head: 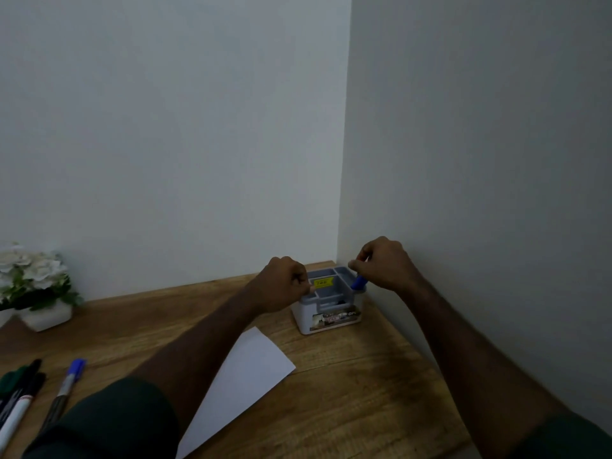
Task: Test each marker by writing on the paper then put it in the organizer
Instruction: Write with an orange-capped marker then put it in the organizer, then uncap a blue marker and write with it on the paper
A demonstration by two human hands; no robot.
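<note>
A small white and grey organizer with several compartments stands in the far corner of the wooden desk. My right hand hovers over its right side, shut on a blue marker whose lower end dips into a right compartment. My left hand is closed and rests against the organizer's left rim. A white sheet of paper lies on the desk, partly under my left forearm. Several more markers lie at the near left: a blue-capped one, black ones and a white one.
A white pot of white flowers stands at the far left against the wall. Walls close in right behind and to the right of the organizer. The wooden desk runs along the right wall toward me.
</note>
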